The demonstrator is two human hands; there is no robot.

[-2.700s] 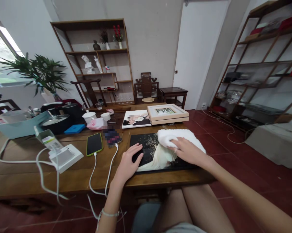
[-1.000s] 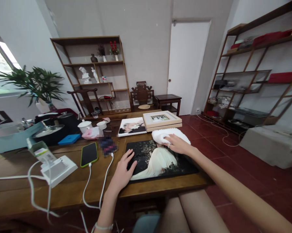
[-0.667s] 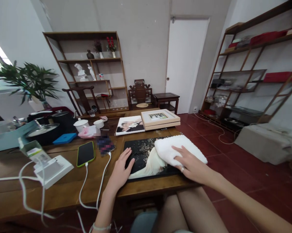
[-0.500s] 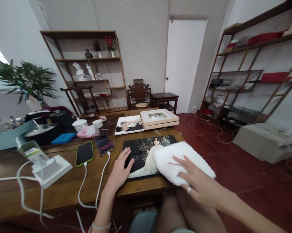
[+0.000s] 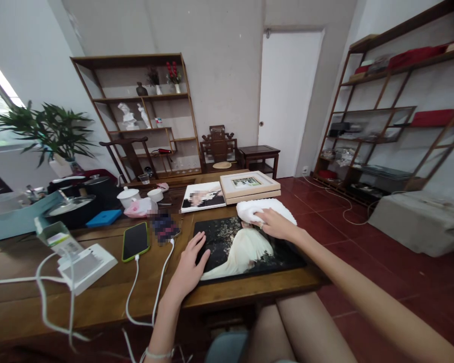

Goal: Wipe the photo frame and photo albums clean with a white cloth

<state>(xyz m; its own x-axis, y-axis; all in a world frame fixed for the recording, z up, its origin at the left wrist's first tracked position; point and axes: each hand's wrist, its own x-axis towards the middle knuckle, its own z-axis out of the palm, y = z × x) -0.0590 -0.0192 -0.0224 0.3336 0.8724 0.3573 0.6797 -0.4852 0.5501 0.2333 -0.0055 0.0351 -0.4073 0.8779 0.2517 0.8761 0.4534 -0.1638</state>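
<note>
A dark photo panel [image 5: 245,252] with a pale wedding dress lies flat near the front edge of the wooden table. My left hand [image 5: 191,262] rests on its left edge with the fingers stretched out. Bunched in my right hand [image 5: 275,223] is a fluffy white towel [image 5: 281,205], pressed on the panel's far right part. The towel covers the upper right corner of the picture, and some of my right fingers are sunk into it.
Behind the panel lie a smaller photo panel [image 5: 204,196] and stacked pale frames [image 5: 251,186]. To the left are a green-cased phone [image 5: 135,242] on a white cable, an opened white box [image 5: 88,267], a blue flat box [image 5: 104,218] and a white teapot [image 5: 128,196].
My right hand has slid the towel away from me, from the panel's right front to its far edge, uncovering the lower right of the picture. My left hand stays on the left edge.
</note>
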